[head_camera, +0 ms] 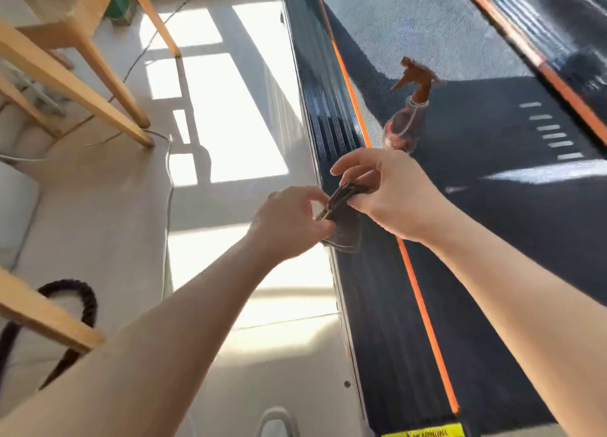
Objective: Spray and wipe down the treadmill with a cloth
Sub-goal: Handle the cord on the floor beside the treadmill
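**Both hands on the cloth, over the treadmill's side rail**

From my remote seat I see both hands close together mid-frame, each clamped on the same small dark grey cloth (345, 226). The left hand (289, 223) pinches its near end w/ thumb and curled fingers. The right hand (384, 190) nips the far end btw thumb and fingertips, index finger lifted a bit. The cloth looks folded or bunched into a thick wad, w/ a loose flap hanging below the left hand. It sits above the ribbed black side rail (325, 108) of the treadmill, but I can't tell whether the flap touches the rail.

The treadmill's dark belt (492, 239) fills the right half of the view, w/ an orange stripe (423, 308) btw belt and rail. The spray bottle (407, 121) stands on the belt just beyond the right hand: clear body, orange-brown trigger head, nozzle pointing left (its base is hidden behind the hand). A yellow warning label (427, 432) shows at the bottom edge, text too blurred to read.

Left of the treadmill is pale floor (108, 239) w/ bright sun patches. Light wooden legs (82, 85) cross the upper left, a thin grey cable (169, 187) runs along the floor, and a black hose (82, 305) loops at lower left.
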`<state>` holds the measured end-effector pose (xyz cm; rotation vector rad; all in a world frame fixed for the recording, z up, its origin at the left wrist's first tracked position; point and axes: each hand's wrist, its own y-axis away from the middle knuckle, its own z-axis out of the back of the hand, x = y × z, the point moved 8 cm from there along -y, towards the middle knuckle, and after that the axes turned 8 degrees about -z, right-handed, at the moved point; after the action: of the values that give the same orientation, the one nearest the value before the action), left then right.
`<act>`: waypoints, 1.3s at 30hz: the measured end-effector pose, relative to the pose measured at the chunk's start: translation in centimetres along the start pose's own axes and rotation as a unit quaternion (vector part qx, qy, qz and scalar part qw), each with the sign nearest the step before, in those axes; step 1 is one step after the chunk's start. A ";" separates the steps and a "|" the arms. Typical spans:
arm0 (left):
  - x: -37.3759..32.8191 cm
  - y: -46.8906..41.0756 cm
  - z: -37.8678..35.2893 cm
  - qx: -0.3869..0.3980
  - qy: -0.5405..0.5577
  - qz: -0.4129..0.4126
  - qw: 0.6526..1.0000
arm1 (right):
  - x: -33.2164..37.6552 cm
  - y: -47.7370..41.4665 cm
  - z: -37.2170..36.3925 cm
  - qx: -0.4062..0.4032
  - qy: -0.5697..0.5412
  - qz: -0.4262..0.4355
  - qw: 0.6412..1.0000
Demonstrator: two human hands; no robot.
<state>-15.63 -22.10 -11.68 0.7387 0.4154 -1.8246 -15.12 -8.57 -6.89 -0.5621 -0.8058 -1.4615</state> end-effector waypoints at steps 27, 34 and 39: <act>6.5 0.7 15.6 0.051 0.174 0.146 0.972 | 15.6 -6.2 -6.6 0.010 0.018 -0.020 1.000; 12.8 0.4 18.4 -0.050 0.323 0.230 0.917 | 18.2 -11.7 -10.1 0.075 -0.002 -0.011 0.997; 16.3 -2.5 19.7 -0.072 0.232 0.243 0.939 | 18.9 -16.9 -13.2 0.128 0.000 0.003 0.992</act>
<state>-27.47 -44.62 -7.95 1.0655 0.6039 -1.1370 -31.39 -31.84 -3.09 -0.3693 -0.9742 -1.3269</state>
